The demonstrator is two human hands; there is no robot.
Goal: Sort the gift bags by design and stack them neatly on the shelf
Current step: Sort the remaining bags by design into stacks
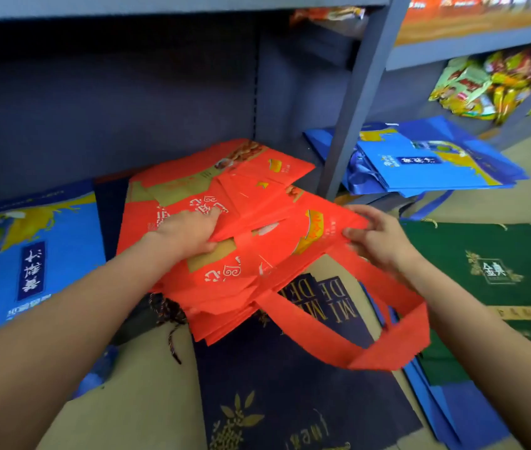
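- Nearest us, navy bag (290,384) flat on the floor, gold lettering.
- Green bag (491,264) to its right, also flat.
- Our right hand (377,238) pinches the top red bag (277,251) at its corner; red handle loop (371,332) hangs free.
- Our left hand (189,232) presses flat-fingered on the red stack (225,180) at the shelf (192,92) edge.
- Blue bag (30,251) left; blue pile (436,164) farther right.

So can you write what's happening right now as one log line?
left hand presses red bag stack on shelf | right hand pinches top red bag edge | blue bags beside stack
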